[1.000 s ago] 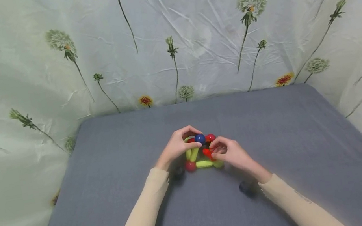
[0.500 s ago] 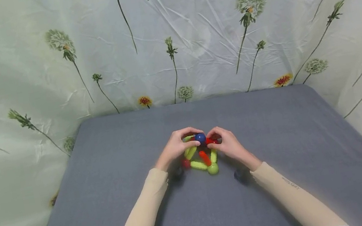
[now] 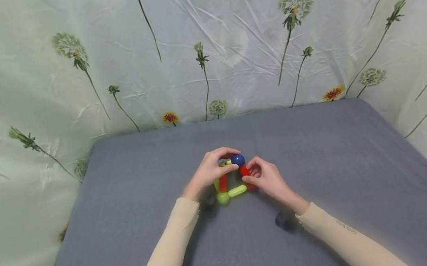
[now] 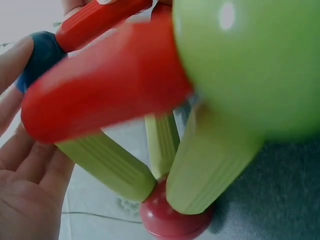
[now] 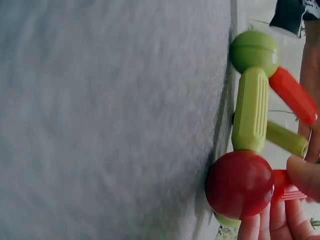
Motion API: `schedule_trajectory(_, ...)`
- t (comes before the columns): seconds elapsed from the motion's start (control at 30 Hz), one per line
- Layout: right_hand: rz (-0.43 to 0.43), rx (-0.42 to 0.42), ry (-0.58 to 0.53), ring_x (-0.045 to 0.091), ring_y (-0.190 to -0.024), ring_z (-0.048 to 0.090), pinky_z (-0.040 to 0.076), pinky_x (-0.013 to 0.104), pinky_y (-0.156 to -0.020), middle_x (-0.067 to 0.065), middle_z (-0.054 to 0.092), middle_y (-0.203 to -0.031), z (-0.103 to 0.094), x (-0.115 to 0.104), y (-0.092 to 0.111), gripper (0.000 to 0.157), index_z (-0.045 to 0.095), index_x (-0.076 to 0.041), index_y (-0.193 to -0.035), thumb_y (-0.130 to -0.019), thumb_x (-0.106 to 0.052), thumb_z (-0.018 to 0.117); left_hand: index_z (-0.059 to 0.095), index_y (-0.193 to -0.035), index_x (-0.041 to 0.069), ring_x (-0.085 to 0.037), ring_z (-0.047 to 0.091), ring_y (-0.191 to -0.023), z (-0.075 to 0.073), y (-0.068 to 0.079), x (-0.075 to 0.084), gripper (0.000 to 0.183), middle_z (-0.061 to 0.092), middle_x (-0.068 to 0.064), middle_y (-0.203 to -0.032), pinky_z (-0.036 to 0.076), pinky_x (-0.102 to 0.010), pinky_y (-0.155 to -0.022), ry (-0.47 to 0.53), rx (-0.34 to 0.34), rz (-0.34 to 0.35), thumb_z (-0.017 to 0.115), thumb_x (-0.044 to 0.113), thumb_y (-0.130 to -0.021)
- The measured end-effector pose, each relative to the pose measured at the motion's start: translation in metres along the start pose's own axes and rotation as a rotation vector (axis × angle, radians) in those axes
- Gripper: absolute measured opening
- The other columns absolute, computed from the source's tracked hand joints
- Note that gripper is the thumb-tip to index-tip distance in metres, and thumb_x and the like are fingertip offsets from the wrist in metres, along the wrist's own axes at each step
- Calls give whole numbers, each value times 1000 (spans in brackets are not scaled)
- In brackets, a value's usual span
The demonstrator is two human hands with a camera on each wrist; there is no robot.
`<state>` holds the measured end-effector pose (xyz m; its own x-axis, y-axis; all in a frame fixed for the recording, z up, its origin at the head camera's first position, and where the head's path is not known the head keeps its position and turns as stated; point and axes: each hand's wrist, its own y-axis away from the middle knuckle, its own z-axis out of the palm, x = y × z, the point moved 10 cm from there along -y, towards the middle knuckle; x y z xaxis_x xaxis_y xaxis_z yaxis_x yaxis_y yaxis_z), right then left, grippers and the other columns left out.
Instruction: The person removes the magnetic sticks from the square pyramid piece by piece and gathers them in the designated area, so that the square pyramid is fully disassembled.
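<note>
A structure of magnetic rods and balls stands on the table under both hands. My left hand point(image 3: 212, 169) holds the blue ball point(image 3: 238, 160) at its top between thumb and fingers. My right hand point(image 3: 265, 177) pinches a red rod point(image 3: 244, 172) that runs down from the blue ball to a red ball point(image 5: 240, 185). At the front left corner sits a green ball point(image 3: 223, 198), with a yellow-green rod point(image 3: 237, 191) running to the red ball's corner. Another red rod point(image 4: 110, 80) slants up from the green ball. Behind, a second red ball point(image 4: 175, 217) joins several yellow-green rods.
The grey cloth-covered table point(image 3: 153, 256) spreads around the structure. A pale curtain point(image 3: 246, 52) printed with dandelions hangs along its back and sides. Dark wrist cameras point(image 3: 283, 220) sit under the wrists.
The structure has turned, so the green ball has gone from the front right to the front left. My right hand has shifted between red rods, while my left hand stays on the blue ball.
</note>
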<state>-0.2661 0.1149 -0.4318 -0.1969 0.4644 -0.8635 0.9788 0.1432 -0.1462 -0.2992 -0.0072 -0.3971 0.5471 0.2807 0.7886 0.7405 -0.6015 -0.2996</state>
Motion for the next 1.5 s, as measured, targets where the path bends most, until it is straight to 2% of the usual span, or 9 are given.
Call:
schedule_trajectory(0.17, 12, 15, -17, 19, -72, 60, 52, 27, -66, 7, 61, -81, 3, 0, 5, 25, 58, -1, -92, -78, -2, 78, 65, -117, 2, -16, 61, -100, 1, 2, -4, 32, 66, -7, -109, 47, -34, -92, 81, 8, -27, 71, 9, -86)
schedule_trajectory(0.33, 16, 28, -30, 18, -72, 60, 53, 26, -67, 5, 61, -81, 4, 0, 11, 26, 58, -3, -91, -76, 0, 79, 64, -118, 0, -21, 61, -103, 2, 4, -6, 32, 66, -11, -111, 45, -40, -95, 160, 5, -44, 70, 7, -87)
schedule_trajectory(0.53, 1, -68, -46, 19, -77, 64, 54, 29, -71, 6, 63, -87, 9, -4, 17, 25, 60, -3, -95, -77, -1, 77, 61, -117, -7, -31, 58, -105, 4, 5, -8, 31, 63, -20, -111, 40, -52, -97, 243, 21, -77, 67, 1, -88)
schedule_trajectory(0.6, 33, -103, -86, 20, -79, 65, 54, 29, -73, 8, 64, -90, 8, 0, 16, 22, 60, -1, -97, -80, 2, 72, 62, -116, -5, -29, 59, -104, 6, 6, -7, 30, 64, -18, -109, 42, -49, -97, 239, 9, -92, 68, 0, -87)
schedule_trajectory(0.7, 60, -73, -127, 23, -82, 64, 53, 29, -75, 12, 64, -92, -3, 8, 9, 22, 60, 2, -100, -79, 7, 66, 63, -112, -1, -22, 60, -101, 8, 6, -6, 28, 65, -12, -106, 45, -43, -95, 220, -3, -100, 70, 2, -85)
schedule_trajectory(0.83, -8, -13, -90, 29, -93, 62, 51, 38, -85, 14, 64, -99, -13, 8, -8, 24, 61, 1, -103, -80, 7, 68, 63, -109, 1, -19, 60, -98, 5, 8, 4, 26, 65, -9, -103, 46, -41, -93, 210, -3, -99, 72, 5, -84)
schedule_trajectory(0.93, -59, -37, -44, 30, -99, 61, 48, 44, -90, 11, 64, -101, -10, 5, -17, 24, 63, -3, -102, -81, 2, 73, 64, -108, 3, -18, 61, -97, 7, 8, 2, 26, 65, -7, -102, 47, -39, -92, 214, -1, -104, 73, 8, -85)
schedule_trajectory(1.23, -149, -86, 40, 24, -91, 63, 50, 43, -88, 7, 63, -95, -3, -3, -22, 22, 62, -5, -94, -79, 5, 74, 65, -106, 7, -16, 61, -95, 9, 7, -8, 24, 65, -3, -100, 46, -38, -92, 229, 20, -98, 74, 13, -84)
schedule_trajectory(1.5, -133, -88, 41, 26, -95, 64, 50, 42, -87, 7, 63, -96, -3, 1, -21, 23, 63, -4, -98, -79, 5, 74, 63, -112, 4, -20, 62, -101, -8, 4, -15, 29, 64, -9, -107, 48, -39, -90, 288, 117, -164, 72, 10, -86)
